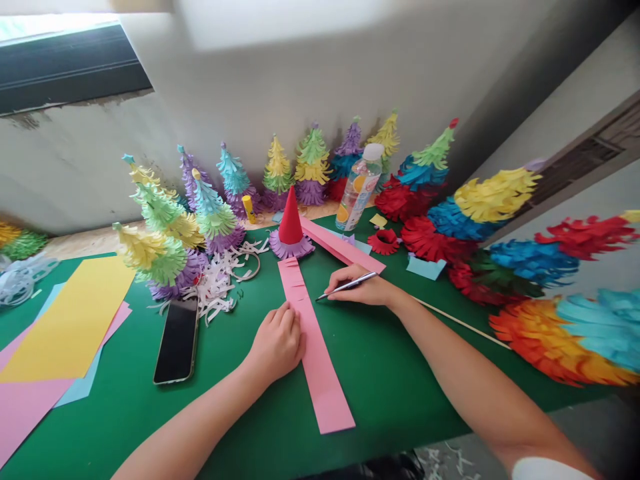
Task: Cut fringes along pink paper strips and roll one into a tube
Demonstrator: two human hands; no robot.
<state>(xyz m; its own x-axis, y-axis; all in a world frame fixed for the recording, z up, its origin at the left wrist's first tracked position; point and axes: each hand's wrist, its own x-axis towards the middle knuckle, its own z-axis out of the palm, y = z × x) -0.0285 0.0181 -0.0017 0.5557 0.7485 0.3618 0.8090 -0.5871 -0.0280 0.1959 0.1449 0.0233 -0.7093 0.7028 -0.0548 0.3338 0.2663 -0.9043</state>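
The right hand's grip [361, 285] is grasping a pen [354, 283], whose tip is pointing down just beside a pink strip [327, 383]. The left hand [281, 339] is resting half-curled on the strip's left edge, whether pinching it one cannot tell. The strip is lying on the green tabletop [250, 420], its far end nearing a red cone [291, 223], while fringed paper trees [313, 167] are standing beyond.

Rear wall [320, 87]: lt. grey, plain; bright patch of light [280, 23] up top. Window [55, 28], upper L: bright, dk. frame [70, 67] below; plaster [90, 140] under it rough-edged, w/ brownish stain [30, 121]. R side: brown panel [590, 153] in wall, material unclear. Table [270, 427]: green top, wood strip [77, 240] along back. Floor [600, 420]: grey, lower R, white scraps [463, 461] on it.
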